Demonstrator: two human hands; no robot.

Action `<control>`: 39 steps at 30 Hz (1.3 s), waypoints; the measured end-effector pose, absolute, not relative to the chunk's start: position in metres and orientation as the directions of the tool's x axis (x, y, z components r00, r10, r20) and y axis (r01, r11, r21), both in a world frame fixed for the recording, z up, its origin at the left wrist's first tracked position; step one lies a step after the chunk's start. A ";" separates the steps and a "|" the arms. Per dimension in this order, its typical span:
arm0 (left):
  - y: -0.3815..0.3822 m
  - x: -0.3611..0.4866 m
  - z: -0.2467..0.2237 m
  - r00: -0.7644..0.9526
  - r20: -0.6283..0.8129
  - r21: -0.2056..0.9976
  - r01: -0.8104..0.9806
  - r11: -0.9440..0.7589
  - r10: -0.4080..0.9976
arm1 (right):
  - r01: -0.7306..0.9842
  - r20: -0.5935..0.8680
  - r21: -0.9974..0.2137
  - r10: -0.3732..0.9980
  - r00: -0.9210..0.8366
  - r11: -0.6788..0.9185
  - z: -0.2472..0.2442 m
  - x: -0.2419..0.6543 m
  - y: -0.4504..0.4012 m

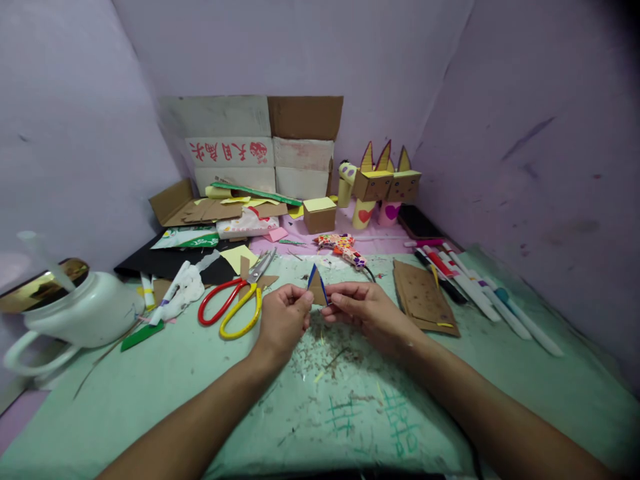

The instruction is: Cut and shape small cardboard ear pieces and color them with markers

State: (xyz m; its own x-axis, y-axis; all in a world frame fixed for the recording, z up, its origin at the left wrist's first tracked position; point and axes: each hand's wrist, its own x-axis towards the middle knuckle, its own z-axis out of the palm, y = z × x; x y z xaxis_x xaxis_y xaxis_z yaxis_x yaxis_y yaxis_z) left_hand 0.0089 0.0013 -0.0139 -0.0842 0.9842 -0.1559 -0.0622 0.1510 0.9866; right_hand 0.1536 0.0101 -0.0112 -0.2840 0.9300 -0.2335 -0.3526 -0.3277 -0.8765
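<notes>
two bare hands are meeting over a desk (235, 413) covered in green. the left hand (283, 317) is closing its thumb and fingers on the left edge of a small cardboard triangle (317, 288) with blue along its sides. the right hand (367, 310) is pinching the lower right edge. the triangle is standing point up between them, above a scatter of scraps (335, 360).

the piece is looking thin, so a hard squeeze from both sides could be bending it or creasing its tip. the fingertips are covering little of it, so a loose pinch could be letting it slip among the scraps, where crumbs could be sticking to any wet blue edge; whether it is wet is not showing.

a patterned glue gun (347, 253) is lying just beyond, its cord (370, 272) running toward the right hand. a snagged cord could be dragging it, and a hot nozzle could be burning a finger, though heat is not showing. scissors (254, 288) are lying beside the left hand, so a sideways elbow or wrist could be knocking them.
</notes>
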 end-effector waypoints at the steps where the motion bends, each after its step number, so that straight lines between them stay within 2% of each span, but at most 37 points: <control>1: 0.001 0.009 -0.014 -0.087 -0.164 0.985 -0.067 0.158 0.983 | -0.341 -0.228 -0.885 0.933 -0.278 -0.318 -0.011 0.153 0.010; 7: -0.001 0.011 -0.013 -0.077 -0.176 0.983 -0.062 0.172 0.981 | -0.239 -0.213 -0.940 0.965 -0.154 -0.245 -0.010 0.147 0.009; 11: -0.002 0.013 -0.012 -0.050 -0.181 0.982 -0.073 0.177 0.982 | -0.228 -0.231 -0.941 0.968 -0.103 -0.249 -0.008 0.147 0.008; 18: -0.003 0.011 -0.009 0.017 -0.174 0.977 -0.123 0.175 0.985 | -0.261 -0.266 -0.920 0.955 -0.133 -0.293 -0.004 0.151 0.007; 24: -0.002 0.011 -0.010 0.003 -0.166 0.983 -0.074 0.166 0.986 | -0.241 -0.266 -0.922 0.948 -0.173 -0.303 -0.004 0.150 0.006; 32: -0.002 0.010 -0.007 0.002 -0.270 0.952 -0.151 0.267 0.963 | -0.326 -0.275 -0.876 0.922 -0.272 -0.357 -0.009 0.154 0.008; 39: -0.003 0.012 -0.008 -0.001 -0.278 0.952 -0.134 0.275 0.961 | -0.248 -0.256 -0.918 0.941 -0.223 -0.308 -0.011 0.150 0.008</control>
